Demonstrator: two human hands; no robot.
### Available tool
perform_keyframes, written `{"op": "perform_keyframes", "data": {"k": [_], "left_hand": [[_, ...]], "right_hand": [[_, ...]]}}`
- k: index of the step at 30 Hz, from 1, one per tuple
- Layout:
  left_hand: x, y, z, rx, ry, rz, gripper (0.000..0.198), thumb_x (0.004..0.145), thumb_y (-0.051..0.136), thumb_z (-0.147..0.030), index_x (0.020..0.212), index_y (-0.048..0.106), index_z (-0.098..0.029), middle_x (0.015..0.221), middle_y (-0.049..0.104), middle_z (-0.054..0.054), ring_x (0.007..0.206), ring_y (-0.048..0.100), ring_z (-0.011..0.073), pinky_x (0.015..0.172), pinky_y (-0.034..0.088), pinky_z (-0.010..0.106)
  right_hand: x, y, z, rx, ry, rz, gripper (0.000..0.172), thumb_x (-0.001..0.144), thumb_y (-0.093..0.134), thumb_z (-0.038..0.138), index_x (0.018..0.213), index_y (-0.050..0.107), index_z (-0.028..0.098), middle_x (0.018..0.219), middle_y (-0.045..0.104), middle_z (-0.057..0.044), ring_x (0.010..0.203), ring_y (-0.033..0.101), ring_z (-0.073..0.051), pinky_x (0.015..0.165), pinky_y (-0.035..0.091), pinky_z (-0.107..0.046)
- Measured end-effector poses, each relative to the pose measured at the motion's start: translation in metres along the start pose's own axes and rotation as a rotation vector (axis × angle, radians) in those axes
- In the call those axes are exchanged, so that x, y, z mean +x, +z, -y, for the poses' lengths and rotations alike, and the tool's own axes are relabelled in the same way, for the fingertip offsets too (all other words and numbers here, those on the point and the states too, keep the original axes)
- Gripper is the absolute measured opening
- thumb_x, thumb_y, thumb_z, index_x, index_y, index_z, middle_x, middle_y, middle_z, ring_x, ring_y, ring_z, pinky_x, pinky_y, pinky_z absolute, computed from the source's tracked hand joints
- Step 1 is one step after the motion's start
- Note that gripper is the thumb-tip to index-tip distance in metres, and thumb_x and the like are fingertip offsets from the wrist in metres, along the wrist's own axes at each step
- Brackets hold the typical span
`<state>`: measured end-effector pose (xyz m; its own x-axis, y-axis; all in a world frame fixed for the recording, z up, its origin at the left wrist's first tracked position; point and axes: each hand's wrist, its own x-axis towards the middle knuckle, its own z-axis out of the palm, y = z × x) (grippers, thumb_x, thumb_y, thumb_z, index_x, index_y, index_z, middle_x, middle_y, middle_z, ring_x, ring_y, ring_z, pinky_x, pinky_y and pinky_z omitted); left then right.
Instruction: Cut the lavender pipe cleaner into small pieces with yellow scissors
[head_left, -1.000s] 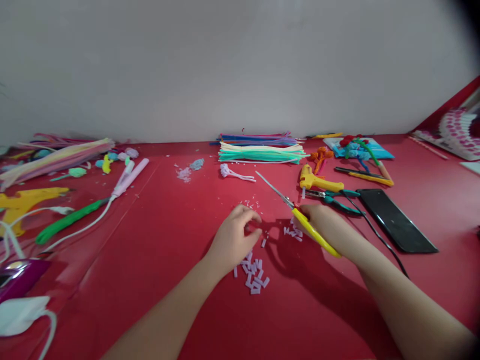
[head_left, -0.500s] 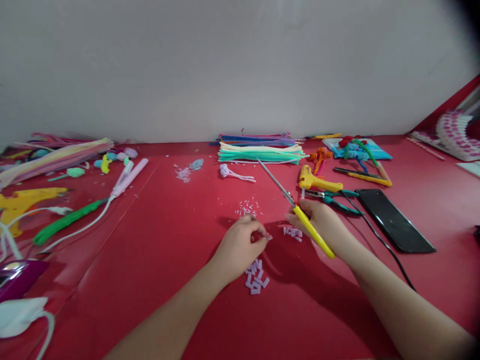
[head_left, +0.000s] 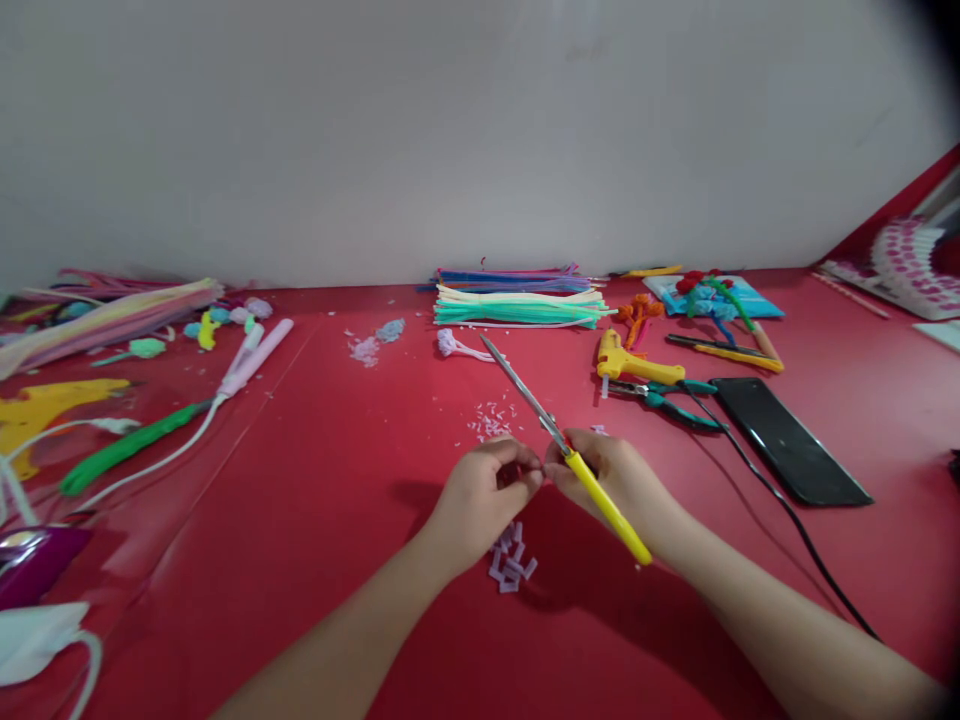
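Observation:
My right hand (head_left: 619, 478) grips yellow-handled scissors (head_left: 559, 440), whose closed blades point up and to the left. My left hand (head_left: 480, 495) is pinched shut just left of it, fingertips touching the right hand's fingertips; what it pinches is too small to make out. Under both hands lies a small heap of short lilac cut pieces (head_left: 511, 562) on the red table (head_left: 337, 500). More tiny lilac scraps (head_left: 491, 420) lie just beyond the hands.
A stack of coloured pipe cleaners (head_left: 521, 298) lies by the wall. A yellow glue gun (head_left: 634, 364), green pliers (head_left: 667, 400) and a black phone (head_left: 787, 435) with a cable sit to the right. At the left are more pipe cleaners (head_left: 112, 315) and a pink tool (head_left: 251, 360).
My right hand has moved left with the scissors until it meets my left hand. My left hand lifted slightly off the cut pieces and pinched shut.

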<state>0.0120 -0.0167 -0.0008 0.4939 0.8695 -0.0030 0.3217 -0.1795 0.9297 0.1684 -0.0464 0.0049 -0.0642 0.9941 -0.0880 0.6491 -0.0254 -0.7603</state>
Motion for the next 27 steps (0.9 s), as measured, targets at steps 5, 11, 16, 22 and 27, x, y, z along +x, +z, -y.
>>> {"op": "perform_keyframes", "data": {"k": [5, 11, 16, 22, 27], "left_hand": [[0.002, -0.006, -0.003, -0.214, -0.076, -0.072, 0.011, 0.072, 0.051, -0.026, 0.071, 0.054, -0.016, 0.063, 0.05, -0.002, 0.06, 0.047, 0.0099, 0.058, 0.037, 0.022], [0.009, -0.017, 0.004, -0.538, -0.085, -0.407, 0.013, 0.071, 0.055, -0.027, 0.073, 0.051, -0.014, 0.061, 0.047, -0.002, 0.052, 0.041, 0.0067, 0.048, 0.034, 0.019], [0.011, -0.022, 0.005, -0.677, -0.086, -0.492, 0.013, 0.068, 0.057, -0.024, 0.077, 0.056, -0.014, 0.066, 0.052, 0.0, 0.055, 0.044, 0.0067, 0.048, 0.035, 0.018], [0.01, -0.023, 0.004, -0.67, -0.058, -0.493, 0.008, 0.068, 0.056, -0.02, 0.073, 0.057, -0.014, 0.057, 0.048, -0.003, 0.052, 0.042, 0.0061, 0.047, 0.034, 0.018], [0.01, -0.022, 0.005, -0.661, -0.052, -0.479, 0.006, 0.069, 0.055, -0.02, 0.071, 0.056, -0.014, 0.058, 0.048, -0.002, 0.053, 0.043, 0.0062, 0.049, 0.034, 0.018]], "right_hand": [[0.0, -0.007, 0.001, -0.289, -0.018, -0.109, 0.027, 0.069, 0.046, 0.045, 0.067, 0.048, 0.019, 0.053, 0.048, 0.002, 0.048, 0.041, -0.009, 0.043, 0.022, -0.021], [-0.002, -0.008, 0.001, -0.65, -0.04, -0.143, 0.037, 0.072, 0.038, 0.056, 0.079, 0.045, 0.02, 0.061, 0.058, -0.003, 0.055, 0.054, -0.016, 0.046, 0.022, -0.025], [-0.003, -0.002, -0.002, -0.776, -0.06, -0.115, 0.038, 0.075, 0.031, 0.057, 0.073, 0.043, 0.02, 0.058, 0.058, -0.003, 0.051, 0.054, -0.016, 0.045, 0.02, -0.026], [-0.004, 0.0, -0.003, -0.803, -0.108, -0.119, 0.037, 0.076, 0.03, 0.056, 0.073, 0.041, 0.021, 0.06, 0.058, -0.002, 0.052, 0.054, -0.016, 0.045, 0.018, -0.025], [-0.004, 0.001, -0.004, -0.82, -0.125, -0.118, 0.036, 0.077, 0.03, 0.054, 0.074, 0.043, 0.02, 0.057, 0.057, -0.002, 0.049, 0.052, -0.015, 0.045, 0.016, -0.025]]}}
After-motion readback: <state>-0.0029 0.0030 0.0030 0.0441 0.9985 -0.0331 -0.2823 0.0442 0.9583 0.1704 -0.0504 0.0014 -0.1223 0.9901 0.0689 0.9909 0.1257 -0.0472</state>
